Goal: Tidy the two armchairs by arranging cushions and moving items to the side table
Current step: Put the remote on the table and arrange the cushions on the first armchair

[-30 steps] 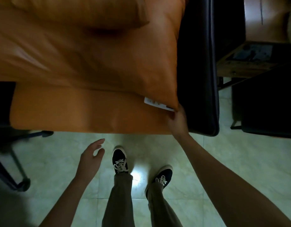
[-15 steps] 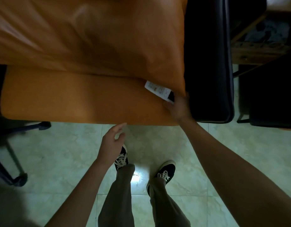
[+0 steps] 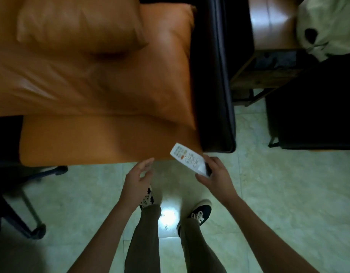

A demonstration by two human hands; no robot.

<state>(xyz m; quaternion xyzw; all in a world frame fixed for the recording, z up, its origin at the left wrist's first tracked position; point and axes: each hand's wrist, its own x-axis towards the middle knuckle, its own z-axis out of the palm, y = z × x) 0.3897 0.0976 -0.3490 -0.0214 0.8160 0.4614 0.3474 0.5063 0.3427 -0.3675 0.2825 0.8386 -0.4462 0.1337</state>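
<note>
Remote control (image 3: 188, 159), gripped at its lower end by the right hand (image 3: 213, 176), lies diagonally, button end pointing up-left toward the orange seat cushion (image 3: 91, 138); the left hand (image 3: 137, 178) hovers empty, fingers relaxed.

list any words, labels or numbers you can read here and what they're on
None can be read.
White remote, held in the right hand: coloured buttons and small markings, all too blurred to read.
Orange cushions and black armrest: no print visible.
</note>
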